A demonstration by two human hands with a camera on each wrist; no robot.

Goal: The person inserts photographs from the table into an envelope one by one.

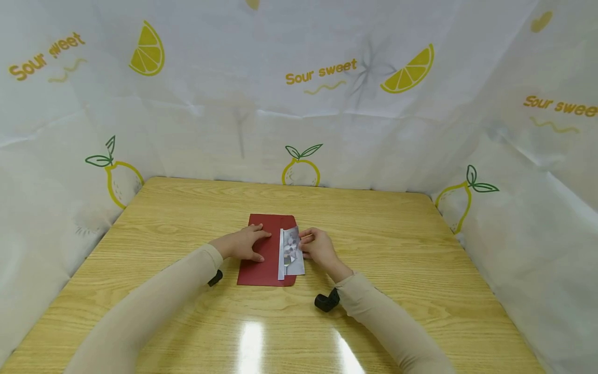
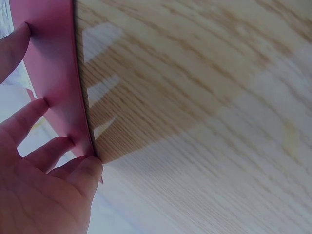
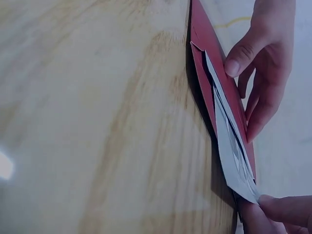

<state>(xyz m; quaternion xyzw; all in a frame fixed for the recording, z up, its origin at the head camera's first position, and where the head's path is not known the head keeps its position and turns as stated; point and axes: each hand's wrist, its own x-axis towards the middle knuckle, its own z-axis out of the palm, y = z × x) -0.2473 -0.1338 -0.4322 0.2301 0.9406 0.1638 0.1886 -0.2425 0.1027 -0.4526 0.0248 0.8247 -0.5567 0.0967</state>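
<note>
A red envelope (image 1: 257, 249) lies flat on the wooden table, its flap side toward the right. My left hand (image 1: 243, 243) rests on its left part with fingers spread, and in the left wrist view the fingertips (image 2: 45, 101) press on the red surface. Over the envelope's right part is a folded pale grey paper (image 1: 295, 267) with a printed grey picture and a white strip along its left side. My right hand (image 1: 320, 247) pinches this paper at its right edge between thumb and fingers. In the right wrist view the paper (image 3: 228, 161) stands tilted up at its outer end.
The wooden table (image 1: 397, 249) carries the envelope near its middle. White cloth (image 1: 210, 140) with lemon prints hangs around the back and sides. Black wrist-worn pieces (image 1: 327, 301) show below the forearms. Light reflections shine on the table's near part.
</note>
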